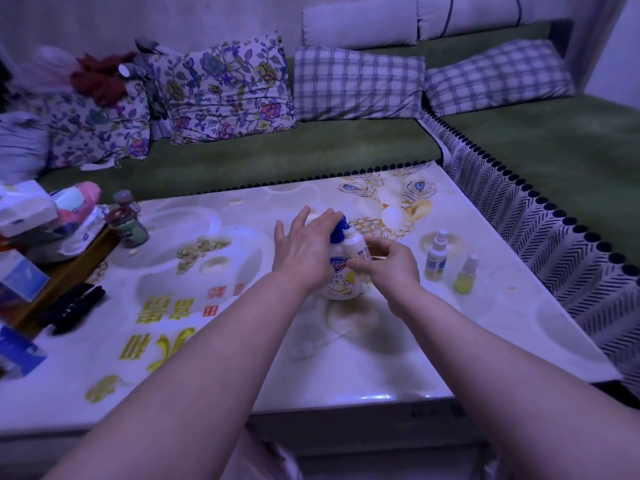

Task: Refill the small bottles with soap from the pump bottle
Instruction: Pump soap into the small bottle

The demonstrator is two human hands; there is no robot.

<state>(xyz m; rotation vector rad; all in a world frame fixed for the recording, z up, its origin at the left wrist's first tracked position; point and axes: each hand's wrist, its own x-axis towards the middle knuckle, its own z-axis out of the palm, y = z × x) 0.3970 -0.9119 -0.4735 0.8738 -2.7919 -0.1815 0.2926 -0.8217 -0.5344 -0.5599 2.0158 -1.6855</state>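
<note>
A white pump bottle [341,284] with a blue pump head stands mid-table. My left hand [304,247] lies flat over the pump head, fingers spread. My right hand [389,263] grips a small white bottle [356,242], uncapped, held tilted with its open neck right under the blue nozzle. Two more small bottles stand to the right: a white spray bottle [436,256] with its cap on, and a smaller one with yellow liquid [465,280]. A clear spray-pump insert with its tube [318,342] lies on the table in front of the pump bottle.
The glossy patterned table [242,341] carries two dark-capped jars [126,225] and tissue packs [31,209] at the left, beside a wooden box and a black object [72,308]. A green sofa with cushions [225,88] wraps around the back and right.
</note>
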